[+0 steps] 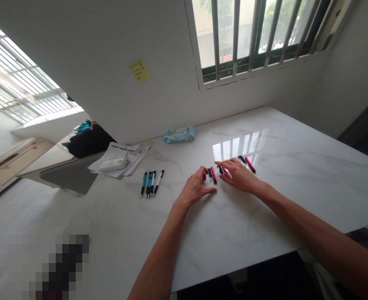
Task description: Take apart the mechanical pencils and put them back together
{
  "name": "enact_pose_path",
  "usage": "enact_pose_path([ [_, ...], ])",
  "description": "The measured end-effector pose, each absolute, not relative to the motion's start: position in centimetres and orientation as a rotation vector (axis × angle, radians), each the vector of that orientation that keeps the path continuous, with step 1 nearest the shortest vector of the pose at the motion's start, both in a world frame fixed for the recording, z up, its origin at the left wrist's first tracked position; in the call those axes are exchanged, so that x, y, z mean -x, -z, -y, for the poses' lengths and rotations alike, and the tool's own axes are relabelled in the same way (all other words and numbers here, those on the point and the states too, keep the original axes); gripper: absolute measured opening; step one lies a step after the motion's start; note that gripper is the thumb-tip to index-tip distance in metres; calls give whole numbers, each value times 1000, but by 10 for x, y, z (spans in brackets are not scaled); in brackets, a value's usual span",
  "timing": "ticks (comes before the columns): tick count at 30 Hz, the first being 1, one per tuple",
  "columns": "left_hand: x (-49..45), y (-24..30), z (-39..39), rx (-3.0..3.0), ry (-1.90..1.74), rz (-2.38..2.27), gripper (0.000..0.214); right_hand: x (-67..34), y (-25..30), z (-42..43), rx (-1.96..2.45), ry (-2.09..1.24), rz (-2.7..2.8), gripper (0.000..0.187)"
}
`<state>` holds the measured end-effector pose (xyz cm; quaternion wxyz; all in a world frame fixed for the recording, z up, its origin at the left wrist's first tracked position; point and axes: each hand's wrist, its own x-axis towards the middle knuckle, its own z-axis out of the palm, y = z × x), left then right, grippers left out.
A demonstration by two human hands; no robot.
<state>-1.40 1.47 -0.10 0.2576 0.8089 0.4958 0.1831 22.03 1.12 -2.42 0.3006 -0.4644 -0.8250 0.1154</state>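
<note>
My left hand (195,187) rests on the white marble table (234,225) with its fingers curved, the fingertips just left of a pink-and-black retractable pen (213,175). A short black pen (210,173) lies beside that pink one. My right hand (238,175) lies spread above several more pens, its fingertips next to a pink pen (224,171). Past its knuckles are a black pen (242,159) and another pink pen (250,164). Further left stands apart a tight group of several teal, black and white pens (150,183). Neither hand visibly holds anything.
Loose papers (121,160) under a white charger-like device (113,165) with a thin cable lie at the table's far left. A blue-and-white wet-wipes packet (179,134) sits by the wall. A pixelated patch (57,266) covers the lower left.
</note>
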Motion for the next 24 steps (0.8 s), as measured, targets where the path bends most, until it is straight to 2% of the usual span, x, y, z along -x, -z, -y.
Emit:
enact_pose_path([
  [16, 18, -1, -18, -2231, -566, -1420, 48, -216, 27, -7, 1183, -384, 2193, 55],
  [20, 43, -14, -26, -2352, -637, -1873, 28, -218, 26, -6, 1172, -380, 2180, 55],
  [21, 52, -17, -29, -2339, -623, -2050, 29, -218, 25, -6, 1173, -379, 2178, 55],
  [24, 78, -18, -36, -2180, -386, -2444, 51, -220, 24, -7, 1184, -378, 2170, 53],
])
